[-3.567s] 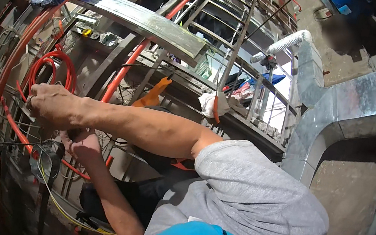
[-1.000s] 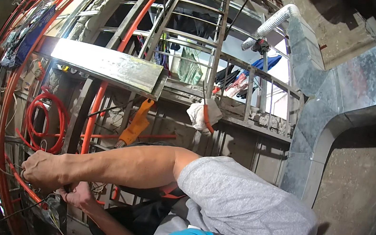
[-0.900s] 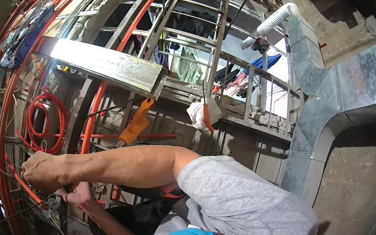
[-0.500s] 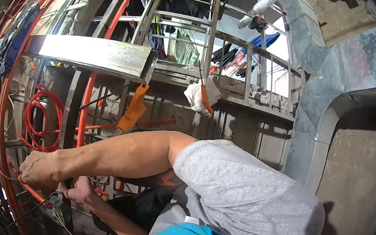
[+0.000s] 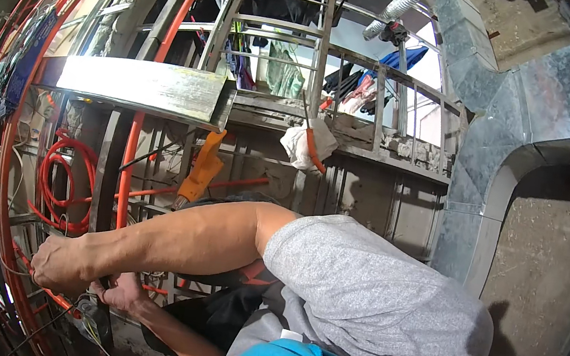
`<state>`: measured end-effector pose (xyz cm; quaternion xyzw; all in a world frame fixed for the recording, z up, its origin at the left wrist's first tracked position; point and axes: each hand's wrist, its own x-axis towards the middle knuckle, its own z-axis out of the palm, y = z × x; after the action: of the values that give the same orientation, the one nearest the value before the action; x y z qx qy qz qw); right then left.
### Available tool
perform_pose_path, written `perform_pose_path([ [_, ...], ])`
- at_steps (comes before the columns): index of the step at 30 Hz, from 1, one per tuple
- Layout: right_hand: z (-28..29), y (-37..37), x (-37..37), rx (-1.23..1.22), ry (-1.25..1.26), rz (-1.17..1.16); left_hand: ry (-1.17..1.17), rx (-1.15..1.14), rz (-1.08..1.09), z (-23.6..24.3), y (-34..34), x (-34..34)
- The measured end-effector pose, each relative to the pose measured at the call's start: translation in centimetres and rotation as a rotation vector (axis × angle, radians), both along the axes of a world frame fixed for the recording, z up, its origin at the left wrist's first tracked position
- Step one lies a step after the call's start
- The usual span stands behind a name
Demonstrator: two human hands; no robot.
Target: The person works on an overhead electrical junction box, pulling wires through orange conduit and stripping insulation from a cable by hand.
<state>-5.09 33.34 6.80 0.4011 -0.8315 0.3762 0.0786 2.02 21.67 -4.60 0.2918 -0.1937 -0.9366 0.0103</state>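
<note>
We find the right hand [image 5: 62, 262] and left hand [image 5: 123, 292] curled close together near a small grey metal box [image 5: 91, 314], their grasp indeterminable.

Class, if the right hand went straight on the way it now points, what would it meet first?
Pointing toward the picture's left, the right hand would probably meet the orange conduits first, though their depth relative to it is unclear.

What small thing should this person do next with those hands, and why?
Perhaps lower the left hand slightly toward the grey box: it sits just below both hands in view, with a yellow wire beside it. Whether the right hand holds anything is hidden.
</note>
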Motion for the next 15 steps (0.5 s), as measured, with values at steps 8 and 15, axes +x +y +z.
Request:
perform_pose_path([
  [8, -0.6, -1.1, -0.2, -0.072, 0.036, -0.009, -0.003, -0.091, 0.036, -0.8, -0.7, -0.3],
  [15, -0.6, -1.3, 0.1, -0.09, 0.022, 0.005, -0.052, -0.045, 0.05, 0.2, 0.2, 0.0],
])
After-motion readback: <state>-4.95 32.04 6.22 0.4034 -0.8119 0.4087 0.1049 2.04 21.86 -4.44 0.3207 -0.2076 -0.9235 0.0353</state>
